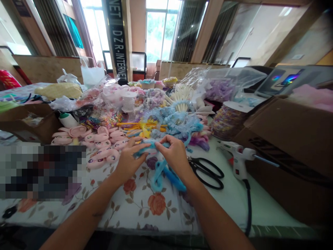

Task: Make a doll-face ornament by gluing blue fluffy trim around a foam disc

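Observation:
My left hand and my right hand meet over the table, both closed on light blue fuzzy yarn. The thumb and fingers of the right hand pinch its right end, while the left fingers curl round the other side. Whatever the yarn may be wrapped around is hidden by my fingers. A looped blue strip hangs or lies below the right hand, beside a brighter blue piece. Black-handled scissors lie just right of my right wrist.
Several pink doll heads with painted eyes lie left of my hands. Behind are blue ruffled trim, yellow sticks and bagged supplies. A white glue gun, a yarn spool and a cardboard box stand right.

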`<state>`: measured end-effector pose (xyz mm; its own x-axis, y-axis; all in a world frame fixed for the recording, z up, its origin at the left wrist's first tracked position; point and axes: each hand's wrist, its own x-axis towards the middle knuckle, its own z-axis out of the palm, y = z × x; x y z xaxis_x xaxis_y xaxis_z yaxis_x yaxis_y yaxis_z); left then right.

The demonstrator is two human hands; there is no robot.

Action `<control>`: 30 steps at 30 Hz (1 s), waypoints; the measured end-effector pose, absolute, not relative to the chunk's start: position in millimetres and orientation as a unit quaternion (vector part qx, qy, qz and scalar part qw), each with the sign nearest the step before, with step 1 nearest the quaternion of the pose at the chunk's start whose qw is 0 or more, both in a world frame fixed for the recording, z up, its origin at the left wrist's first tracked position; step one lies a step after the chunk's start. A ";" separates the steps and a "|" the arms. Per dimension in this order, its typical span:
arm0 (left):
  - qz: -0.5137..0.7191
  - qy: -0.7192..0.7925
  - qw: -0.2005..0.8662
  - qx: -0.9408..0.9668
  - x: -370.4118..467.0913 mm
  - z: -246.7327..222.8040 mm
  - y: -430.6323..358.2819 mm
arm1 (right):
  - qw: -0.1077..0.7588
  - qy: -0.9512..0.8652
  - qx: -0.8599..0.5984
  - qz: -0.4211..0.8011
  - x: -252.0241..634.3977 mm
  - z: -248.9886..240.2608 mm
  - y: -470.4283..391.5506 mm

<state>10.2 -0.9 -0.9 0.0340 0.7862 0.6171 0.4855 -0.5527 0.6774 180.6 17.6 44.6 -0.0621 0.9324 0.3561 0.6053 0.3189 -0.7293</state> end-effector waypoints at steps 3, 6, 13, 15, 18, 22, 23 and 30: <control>0.524 0.483 0.187 0.676 10.1 -0.3 -1.8 | 0.419 -0.701 -0.538 0.208 180.3 43.2 17.5; 0.524 0.497 0.230 0.652 9.9 1.1 -2.6 | 0.421 -0.701 -0.533 0.220 180.7 42.4 18.0; 0.542 0.494 0.370 0.570 7.7 -1.7 -0.4 | 0.450 -0.677 -0.493 0.310 189.2 40.7 27.2; 0.554 0.476 0.421 0.538 8.1 -2.6 0.2 | 0.455 -0.669 -0.484 0.335 190.6 39.5 30.1; 0.570 0.452 0.471 0.499 9.9 -1.9 0.5 | 0.454 -0.668 -0.477 0.346 190.8 38.0 32.0; 0.583 0.447 0.475 0.484 11.5 -0.6 0.5 | 0.445 -0.685 -0.480 0.322 190.0 37.5 31.1; 0.584 0.449 0.472 0.485 11.5 -0.7 0.6 | 0.443 -0.690 -0.482 0.310 190.0 37.5 30.8; 0.603 0.444 0.461 0.476 11.5 -1.9 0.7 | 0.432 -0.693 -0.494 0.298 190.1 34.0 31.6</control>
<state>11.5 0.7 -1.9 -0.1222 0.9787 0.1648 -0.1343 -0.1809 0.9743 190.1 31.6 34.0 -0.1379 0.9427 0.3039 0.4270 0.3334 -0.8405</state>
